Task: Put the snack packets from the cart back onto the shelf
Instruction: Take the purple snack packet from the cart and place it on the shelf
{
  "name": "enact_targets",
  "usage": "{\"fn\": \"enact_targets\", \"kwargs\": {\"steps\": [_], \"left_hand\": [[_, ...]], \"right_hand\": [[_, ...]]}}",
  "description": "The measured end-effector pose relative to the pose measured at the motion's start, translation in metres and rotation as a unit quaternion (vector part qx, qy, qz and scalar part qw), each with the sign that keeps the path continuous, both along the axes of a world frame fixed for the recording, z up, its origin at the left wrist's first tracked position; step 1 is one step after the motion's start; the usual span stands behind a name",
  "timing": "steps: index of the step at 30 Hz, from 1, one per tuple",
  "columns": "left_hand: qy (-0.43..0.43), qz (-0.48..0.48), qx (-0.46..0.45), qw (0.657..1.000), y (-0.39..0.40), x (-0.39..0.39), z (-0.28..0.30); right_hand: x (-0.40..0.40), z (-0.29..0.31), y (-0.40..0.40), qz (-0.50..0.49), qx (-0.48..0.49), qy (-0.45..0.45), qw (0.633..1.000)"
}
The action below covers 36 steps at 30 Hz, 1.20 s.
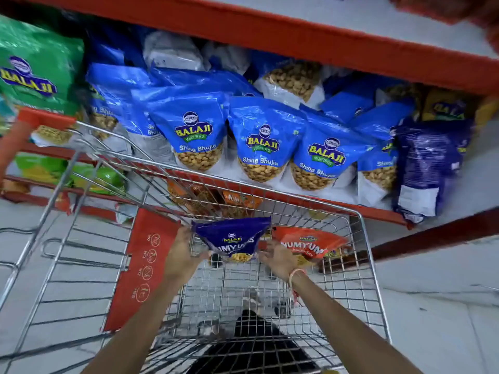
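Observation:
Both my hands are inside the wire cart. My left hand grips the left edge of a dark blue snack packet, lifted above the cart floor. My right hand touches that packet's right side and lies against a red snack packet at the cart's far right; which one its fingers grip I cannot tell. The red-edged shelf just beyond the cart holds rows of upright bright blue packets. A dark blue packet stands at the shelf's right end.
A higher red shelf edge overhangs the packets. Green packets fill the shelf's left side. Orange packets sit on a lower shelf behind the cart's front. The cart's red child-seat flap is at my left. Grey floor lies to the right.

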State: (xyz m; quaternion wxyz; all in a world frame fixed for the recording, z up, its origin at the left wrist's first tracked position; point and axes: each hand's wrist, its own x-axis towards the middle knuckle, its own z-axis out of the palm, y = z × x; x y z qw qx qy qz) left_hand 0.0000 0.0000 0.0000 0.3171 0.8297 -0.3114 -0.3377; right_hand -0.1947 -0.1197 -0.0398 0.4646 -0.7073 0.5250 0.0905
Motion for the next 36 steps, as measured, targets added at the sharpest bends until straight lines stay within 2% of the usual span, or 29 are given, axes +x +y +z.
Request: {"fn": "enact_targets", "kwargs": {"steps": [5, 8, 10, 13, 14, 17, 22, 25, 29, 36], "left_hand": [[0.085, 0.015, 0.09, 0.992, -0.018, 0.01, -0.043], [0.099, 0.036, 0.087, 0.991, -0.03, 0.015, -0.069], [0.122, 0.077, 0.078, 0.986, -0.037, 0.016, -0.078], [0.167, 0.128, 0.068, 0.975, -0.044, 0.021, -0.092], [0.172, 0.143, 0.069, 0.972, -0.046, 0.023, -0.093], [0.1, 0.138, 0.088, 0.981, -0.044, 0.021, -0.094], [0.163, 0.16, -0.055, 0.972, -0.038, 0.012, -0.066], [0.215, 0.203, -0.149, 0.943, -0.03, 0.013, -0.044], [0.23, 0.209, -0.231, 0.922, -0.029, 0.014, 0.003], [0.174, 0.151, -0.35, 0.908, -0.044, 0.019, 0.094]], "right_hand": [[0.011, -0.051, -0.018, -0.078, 0.045, -0.023, 0.996], [0.018, -0.078, -0.021, -0.089, 0.058, -0.011, 0.994], [0.024, -0.073, -0.023, -0.091, 0.069, 0.0, 0.994], [0.03, -0.066, -0.025, -0.149, 0.063, -0.022, 0.987], [0.032, -0.067, -0.025, -0.154, 0.046, -0.024, 0.987], [0.031, -0.072, -0.022, -0.165, -0.007, -0.037, 0.986], [0.028, -0.05, -0.011, -0.202, -0.034, -0.119, 0.972], [0.027, -0.022, -0.006, -0.216, -0.029, -0.192, 0.957], [0.021, 0.027, 0.0, -0.193, -0.067, -0.266, 0.942], [0.014, 0.125, -0.008, -0.178, -0.157, -0.386, 0.891]]}}
